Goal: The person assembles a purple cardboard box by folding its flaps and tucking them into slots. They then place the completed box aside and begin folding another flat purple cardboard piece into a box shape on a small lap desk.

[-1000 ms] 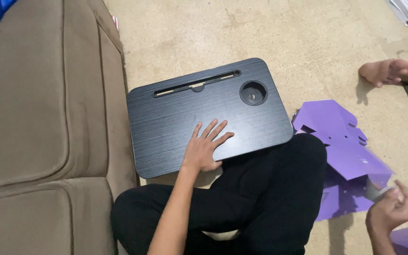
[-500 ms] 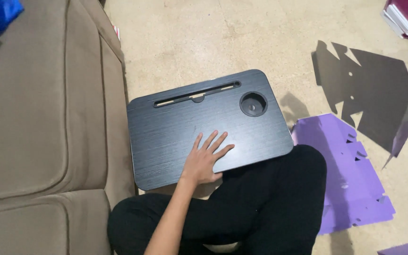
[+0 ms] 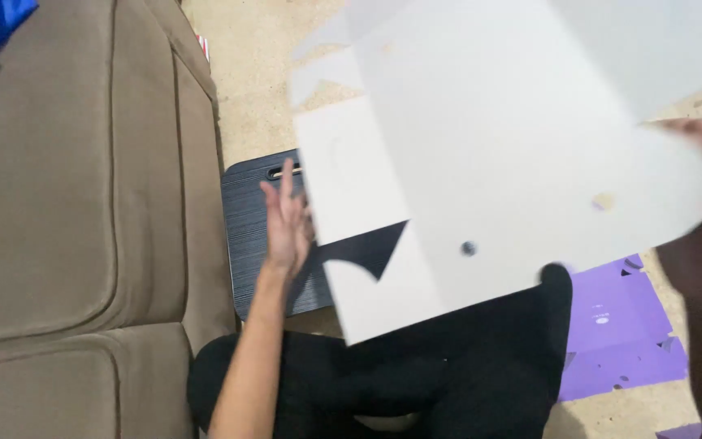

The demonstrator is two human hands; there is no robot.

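Head cam, looks down, close over lap.

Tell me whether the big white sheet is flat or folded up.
Flat: the white sheet shows as one unfolded cut-out panel, held above the lap desk.

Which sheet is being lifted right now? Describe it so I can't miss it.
Start at the tan couch on the left, then the black lap tray beside it. Above the tray, the big white die-cut cardboard sheet fills the upper right; the flat sheets on the floor are purple.
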